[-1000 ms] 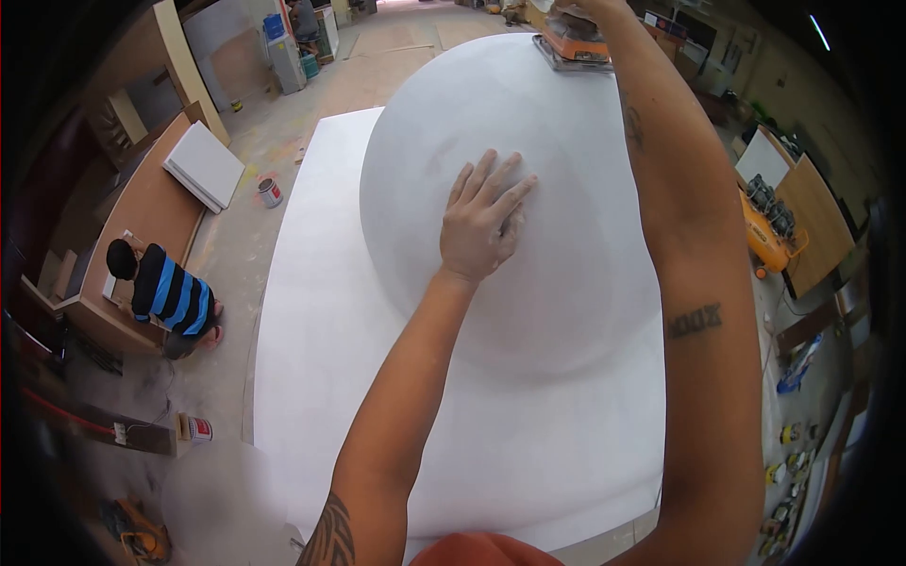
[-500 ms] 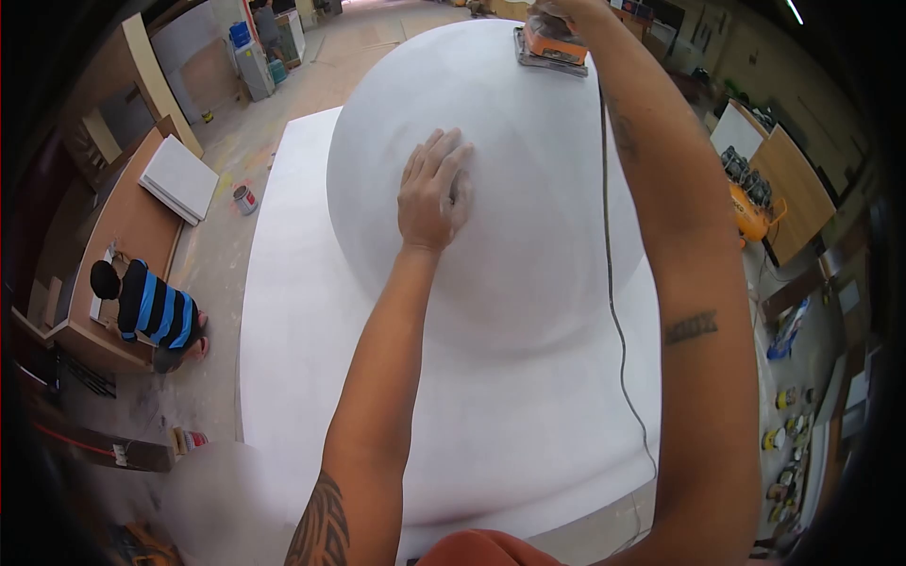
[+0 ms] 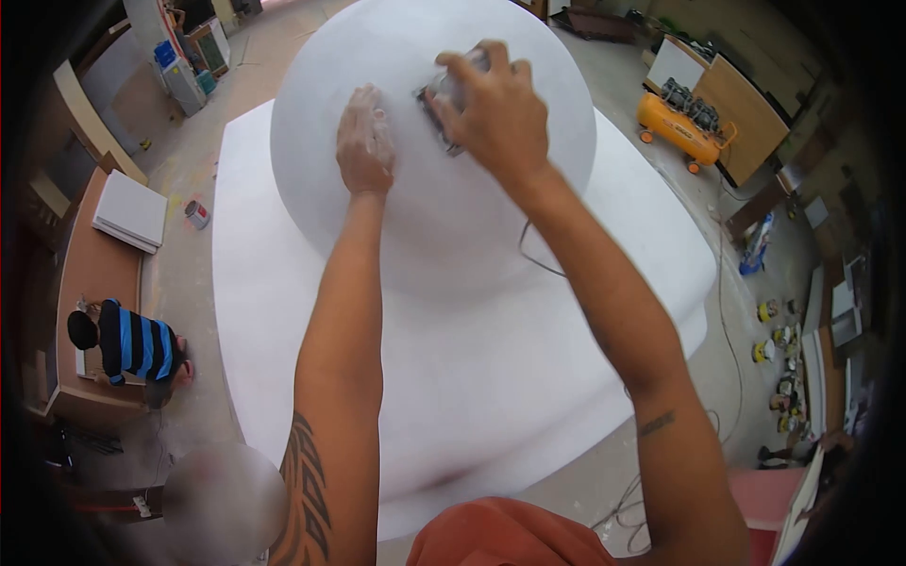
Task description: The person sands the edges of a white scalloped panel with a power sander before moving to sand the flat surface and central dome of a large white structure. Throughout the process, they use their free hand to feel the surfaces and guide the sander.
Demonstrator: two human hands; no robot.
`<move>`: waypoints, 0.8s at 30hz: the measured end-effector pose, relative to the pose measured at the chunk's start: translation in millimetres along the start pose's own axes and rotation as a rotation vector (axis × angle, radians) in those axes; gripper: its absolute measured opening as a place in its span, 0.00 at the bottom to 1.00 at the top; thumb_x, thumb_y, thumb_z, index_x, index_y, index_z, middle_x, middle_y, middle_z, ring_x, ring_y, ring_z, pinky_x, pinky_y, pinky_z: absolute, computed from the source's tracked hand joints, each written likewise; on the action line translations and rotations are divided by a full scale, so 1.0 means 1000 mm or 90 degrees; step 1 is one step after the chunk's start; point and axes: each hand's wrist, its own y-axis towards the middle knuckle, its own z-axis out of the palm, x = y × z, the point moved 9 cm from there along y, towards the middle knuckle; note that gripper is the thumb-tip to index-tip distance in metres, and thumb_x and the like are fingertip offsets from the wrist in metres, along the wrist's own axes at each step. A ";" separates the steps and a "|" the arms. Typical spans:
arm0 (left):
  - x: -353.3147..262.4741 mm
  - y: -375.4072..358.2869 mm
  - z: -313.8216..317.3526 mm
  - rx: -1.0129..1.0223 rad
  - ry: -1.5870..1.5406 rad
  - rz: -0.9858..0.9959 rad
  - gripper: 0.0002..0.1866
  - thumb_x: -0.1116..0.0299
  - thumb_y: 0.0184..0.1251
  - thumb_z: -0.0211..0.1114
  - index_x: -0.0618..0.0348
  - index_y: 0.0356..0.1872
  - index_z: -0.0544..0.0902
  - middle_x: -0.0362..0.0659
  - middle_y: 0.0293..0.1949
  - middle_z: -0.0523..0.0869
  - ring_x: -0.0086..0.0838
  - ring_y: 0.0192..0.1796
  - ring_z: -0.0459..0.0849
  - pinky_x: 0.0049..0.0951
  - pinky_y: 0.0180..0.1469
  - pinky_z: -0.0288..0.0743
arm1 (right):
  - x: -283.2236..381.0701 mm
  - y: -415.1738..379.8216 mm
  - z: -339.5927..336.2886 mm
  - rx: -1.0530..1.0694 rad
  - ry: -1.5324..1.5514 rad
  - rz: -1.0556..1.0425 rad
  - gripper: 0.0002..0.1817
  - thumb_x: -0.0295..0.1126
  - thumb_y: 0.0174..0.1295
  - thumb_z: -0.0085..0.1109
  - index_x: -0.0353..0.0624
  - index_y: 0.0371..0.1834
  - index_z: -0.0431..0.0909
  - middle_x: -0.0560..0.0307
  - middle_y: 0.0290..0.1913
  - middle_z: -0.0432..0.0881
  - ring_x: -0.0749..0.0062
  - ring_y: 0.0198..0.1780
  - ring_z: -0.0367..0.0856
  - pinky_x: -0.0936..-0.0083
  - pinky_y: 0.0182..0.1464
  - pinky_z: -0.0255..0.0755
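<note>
My left hand is resting palm-down on the rounded white dome, fingers extended close together and pointing away, its grip holding nothing. My right arm is reaching forward and inward; the right hand is curling over the handheld sander, grip closed around it, knuckles up. The sander is sitting on the dome's upper part, just right of my left hand, mostly hidden by my fingers; its cord is trailing beneath my forearm. A labelled can is standing on the floor at left; more cans are clustering at far right, contents too small to tell.
</note>
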 end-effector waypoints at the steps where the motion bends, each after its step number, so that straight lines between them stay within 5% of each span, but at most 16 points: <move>1: 0.003 0.000 0.002 0.001 -0.011 -0.006 0.18 0.72 0.81 0.54 0.57 0.64 0.86 0.49 0.69 0.86 0.48 0.75 0.80 0.43 0.77 0.72 | 0.008 -0.021 -0.005 0.005 -0.012 0.000 0.23 0.38 0.58 0.79 0.67 0.59 0.87 0.52 0.60 0.79 0.47 0.55 0.82 0.59 0.42 0.90; 6: 0.018 0.001 0.006 -0.021 -0.014 -0.002 0.19 0.69 0.78 0.60 0.52 0.66 0.86 0.46 0.69 0.86 0.45 0.75 0.79 0.42 0.78 0.72 | 0.018 -0.104 -0.015 0.048 0.027 0.018 0.24 0.35 0.55 0.81 0.67 0.56 0.86 0.57 0.62 0.77 0.49 0.58 0.79 0.63 0.40 0.91; 10: 0.006 -0.002 0.008 0.046 0.075 0.065 0.22 0.63 0.78 0.62 0.44 0.71 0.84 0.42 0.74 0.82 0.42 0.79 0.75 0.45 0.81 0.68 | -0.037 -0.090 -0.023 -0.034 0.008 0.130 0.25 0.39 0.56 0.80 0.66 0.59 0.86 0.55 0.62 0.78 0.48 0.58 0.81 0.58 0.47 0.88; 15: -0.053 -0.027 0.032 0.355 0.119 0.421 0.30 0.56 0.75 0.67 0.31 0.78 0.77 0.34 0.84 0.68 0.37 0.86 0.64 0.52 0.87 0.57 | -0.152 0.020 0.004 0.016 -0.045 0.316 0.27 0.52 0.62 0.72 0.65 0.65 0.85 0.48 0.64 0.79 0.41 0.57 0.85 0.49 0.58 0.83; 20: -0.041 -0.019 0.037 0.357 0.158 0.366 0.32 0.54 0.76 0.66 0.28 0.80 0.74 0.31 0.85 0.66 0.34 0.87 0.60 0.50 0.89 0.53 | -0.181 0.049 0.020 0.022 -0.049 0.344 0.28 0.54 0.61 0.71 0.64 0.65 0.84 0.47 0.62 0.80 0.40 0.56 0.86 0.50 0.58 0.83; 24: -0.032 -0.012 0.037 0.344 0.186 0.285 0.33 0.55 0.77 0.65 0.28 0.82 0.71 0.31 0.86 0.64 0.33 0.88 0.57 0.49 0.89 0.51 | -0.131 -0.043 -0.012 -0.024 0.013 0.230 0.24 0.47 0.62 0.74 0.63 0.62 0.85 0.48 0.60 0.79 0.43 0.56 0.83 0.51 0.54 0.84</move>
